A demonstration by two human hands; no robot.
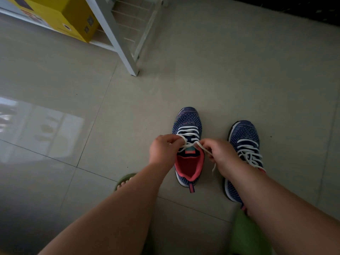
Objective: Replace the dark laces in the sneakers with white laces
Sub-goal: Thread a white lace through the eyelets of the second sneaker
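Head view: left hand (163, 150) and right hand (219, 155) each pinch a white lace (189, 144) end over the left sneaker (187, 144), mid-floor. Pull evenly, then knot.

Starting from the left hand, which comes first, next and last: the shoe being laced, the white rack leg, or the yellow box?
From the left hand:
1. Shoe being laced, right beside the hand, to its right.
2. White rack leg, farther up the floor.
3. Yellow box, top left on the rack, farthest.
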